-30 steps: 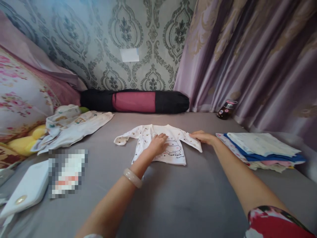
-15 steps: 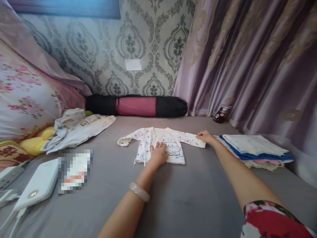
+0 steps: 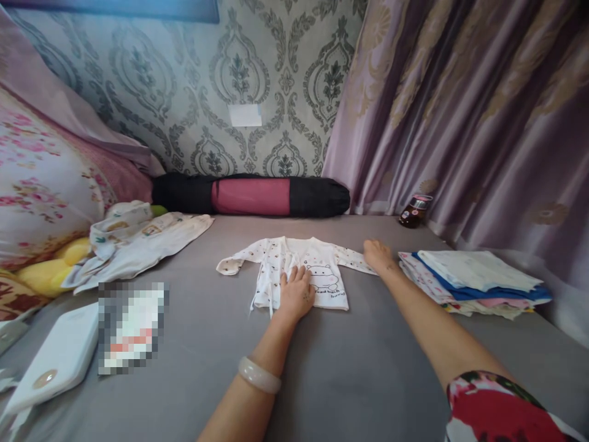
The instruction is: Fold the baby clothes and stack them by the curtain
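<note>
A small white baby shirt [image 3: 271, 264] with tiny prints, tie strings and a cartoon animal on its front lies spread on the grey bed sheet [image 3: 368, 362]. Flat on the middle of the shirt rests my left hand [image 3: 297, 293], fingers stretched out, covering part of the drawing. My right hand [image 3: 378, 255] is closed at the end of the right-side sleeve, its fingers curled and hiding the cuff. The other sleeve bends slightly downward at its cuff.
To the right sits a stack of folded clothes [image 3: 483, 270], with a dark bottle [image 3: 414, 212] behind it. A black and pink bolster-shaped bag [image 3: 251, 196] lies along the wall. Leftward are loose baby clothes [image 3: 142, 245], a yellow plush [image 3: 46, 273], a white power bank [image 3: 57, 362] and a blurred packet [image 3: 133, 328].
My right hand has curled further over the sleeve end, covering the cuff that showed before. My left hand stays on the shirt. The view has shifted slightly.
</note>
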`<action>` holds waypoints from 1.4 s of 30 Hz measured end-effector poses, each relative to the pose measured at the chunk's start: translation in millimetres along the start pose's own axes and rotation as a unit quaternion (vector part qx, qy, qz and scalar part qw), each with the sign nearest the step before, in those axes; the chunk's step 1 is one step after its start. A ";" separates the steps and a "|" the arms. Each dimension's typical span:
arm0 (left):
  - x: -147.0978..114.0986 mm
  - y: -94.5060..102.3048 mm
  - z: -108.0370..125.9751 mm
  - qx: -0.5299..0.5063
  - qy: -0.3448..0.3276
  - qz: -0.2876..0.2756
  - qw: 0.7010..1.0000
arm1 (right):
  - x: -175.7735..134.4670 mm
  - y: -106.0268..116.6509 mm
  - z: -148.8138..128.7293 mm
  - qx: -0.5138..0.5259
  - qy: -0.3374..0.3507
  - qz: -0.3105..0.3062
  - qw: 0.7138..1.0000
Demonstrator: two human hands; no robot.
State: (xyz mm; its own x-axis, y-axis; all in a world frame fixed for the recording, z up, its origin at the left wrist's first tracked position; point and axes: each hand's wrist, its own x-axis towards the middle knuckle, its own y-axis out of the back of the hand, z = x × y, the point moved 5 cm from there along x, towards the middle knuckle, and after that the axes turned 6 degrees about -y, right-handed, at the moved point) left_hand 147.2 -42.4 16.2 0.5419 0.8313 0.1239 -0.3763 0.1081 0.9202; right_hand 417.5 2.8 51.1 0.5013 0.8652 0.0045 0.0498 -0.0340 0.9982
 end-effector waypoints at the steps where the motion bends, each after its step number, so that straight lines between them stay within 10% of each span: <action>1: -0.3 0.1 0.4 0.001 -0.001 0.001 1.000 | -3.8 -1.7 -18.5 0.005 0.029 0.005 1.000; 6: -2.0 2.5 1.1 -0.003 -0.013 0.006 1.000 | -27.7 -24.8 -114.5 0.051 0.228 0.023 0.972; 11: -2.6 11.3 1.6 -0.036 -0.026 0.044 0.998 | -25.8 -52.7 -151.2 0.047 0.190 -0.040 0.980; 28: 8.2 29.9 -36.5 -0.199 -0.005 0.151 0.968 | -19.8 -54.5 -150.4 0.076 0.153 -0.057 0.984; 42: 9.5 27.7 -38.9 -0.156 0.027 0.122 0.980 | -34.3 -55.0 -114.1 0.089 0.066 0.001 0.994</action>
State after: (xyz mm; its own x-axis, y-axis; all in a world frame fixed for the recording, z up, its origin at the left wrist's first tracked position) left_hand 112.7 -10.2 28.5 0.3701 0.8800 0.2976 -0.7051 0.0576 0.7068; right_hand 299.0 32.0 2.9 0.3843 0.9228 0.0255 0.2062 -0.1128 0.9720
